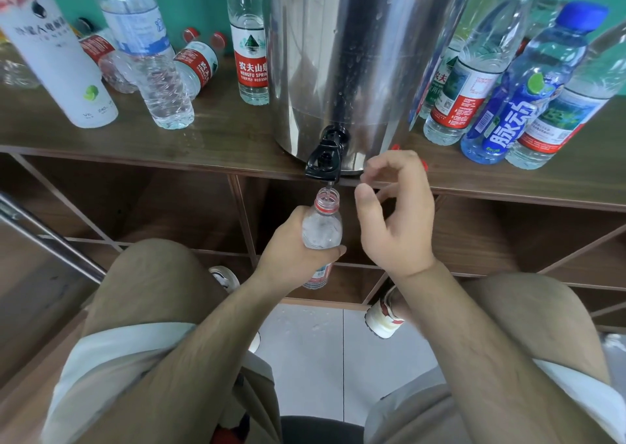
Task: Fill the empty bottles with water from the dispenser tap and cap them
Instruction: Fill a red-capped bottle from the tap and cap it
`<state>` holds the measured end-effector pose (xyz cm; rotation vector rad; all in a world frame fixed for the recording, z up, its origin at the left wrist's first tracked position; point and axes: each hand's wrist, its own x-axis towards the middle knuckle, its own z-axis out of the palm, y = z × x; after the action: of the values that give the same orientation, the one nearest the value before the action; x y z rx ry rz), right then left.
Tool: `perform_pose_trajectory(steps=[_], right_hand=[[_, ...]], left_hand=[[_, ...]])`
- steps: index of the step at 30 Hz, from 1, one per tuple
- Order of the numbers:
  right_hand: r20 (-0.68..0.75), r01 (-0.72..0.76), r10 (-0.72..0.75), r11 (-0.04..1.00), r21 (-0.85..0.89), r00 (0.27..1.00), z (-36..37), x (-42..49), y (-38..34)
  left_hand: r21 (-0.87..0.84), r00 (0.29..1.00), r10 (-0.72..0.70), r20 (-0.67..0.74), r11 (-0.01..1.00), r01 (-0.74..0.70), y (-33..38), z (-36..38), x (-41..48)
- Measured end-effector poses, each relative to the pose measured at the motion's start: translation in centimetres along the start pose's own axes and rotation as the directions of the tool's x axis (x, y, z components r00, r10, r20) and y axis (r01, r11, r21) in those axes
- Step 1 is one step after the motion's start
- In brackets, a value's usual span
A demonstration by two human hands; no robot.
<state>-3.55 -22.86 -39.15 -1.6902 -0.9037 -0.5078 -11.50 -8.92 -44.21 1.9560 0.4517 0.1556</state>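
Note:
My left hand (291,250) grips a small clear bottle (321,230) with a red neck ring, upright and uncapped. Its mouth sits directly under the black tap (325,160) of the steel dispenser (359,53). A thin thread of water runs from the tap into the mouth. My right hand (396,213) hovers just right of the tap with its fingers loosely curled, touching nothing that I can see. Bits of something red (423,164) show behind its knuckles on the shelf.
The wooden shelf (220,138) carries several bottles: a white one (57,53) and clear ones, some lying down, at the left, and capped ones with a blue bottle (528,87) at the right. Open cubbies lie below. My knees flank a wet tiled floor (305,342).

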Motion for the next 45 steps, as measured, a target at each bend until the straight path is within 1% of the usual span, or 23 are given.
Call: perform_pose_trajectory(steps=[3,5,7,9,11,13,16,20,25,29,36,40,45], right_hand=[[0.001,0.172,-0.172,0.985,0.031,0.985,-0.2,0.4,-0.6],[0.021,0.256,-0.256,0.967,-0.010,0.966,-0.2,0.7,-0.8],[0.074,0.332,-0.327,0.942,-0.060,0.942,0.0,1.1,-0.9],[0.139,0.367,-0.354,0.926,-0.083,0.925,0.3,1.4,-1.2],[0.164,0.364,-0.347,0.927,-0.091,0.924,0.4,1.6,-1.7],[0.162,0.340,-0.325,0.937,-0.077,0.932,0.3,1.7,-2.0],[0.156,0.304,-0.291,0.950,-0.065,0.944,0.2,1.8,-2.3],[0.183,0.251,-0.242,0.968,-0.028,0.953,-0.1,1.6,-2.1],[0.197,0.150,-0.166,0.984,0.093,0.966,-0.4,1.4,-1.4],[0.211,0.099,-0.137,0.978,0.182,0.968,-0.3,1.4,-1.0],[0.253,0.134,-0.172,0.978,0.160,0.952,-0.7,1.8,-1.0],[0.300,0.128,-0.175,0.977,0.171,0.938,-1.1,1.8,-1.1],[0.283,0.125,-0.169,0.978,0.167,0.944,-1.0,1.8,-1.2]], left_hand=[[0.021,1.000,-0.001,0.028,1.000,0.000,0.4,-0.1,0.1],[0.044,0.999,0.006,0.044,0.999,-0.008,0.5,-0.2,0.1],[0.045,0.999,0.031,0.037,0.998,-0.033,0.5,-0.2,0.1],[0.063,0.996,0.084,0.029,0.994,-0.086,0.4,-0.2,0.0],[0.105,0.992,0.126,0.031,0.986,-0.129,0.2,-0.2,0.0],[0.073,0.996,0.087,0.020,0.993,-0.089,0.0,-0.2,0.1],[0.177,0.994,0.107,0.036,0.978,-0.112,-0.2,0.1,0.3],[0.051,1.000,0.027,-0.016,0.998,-0.026,-0.2,0.0,0.2],[0.038,1.000,0.004,-0.015,0.999,-0.003,-0.1,0.2,0.2],[0.019,1.000,-0.007,-0.024,1.000,0.008,-0.4,0.2,0.2],[0.045,1.000,0.003,-0.026,0.999,-0.002,-0.9,0.4,0.5],[0.116,1.000,0.003,-0.008,0.993,-0.003,-0.8,0.5,0.8],[0.121,1.000,-0.004,0.005,0.993,0.003,-0.9,0.5,0.8]])
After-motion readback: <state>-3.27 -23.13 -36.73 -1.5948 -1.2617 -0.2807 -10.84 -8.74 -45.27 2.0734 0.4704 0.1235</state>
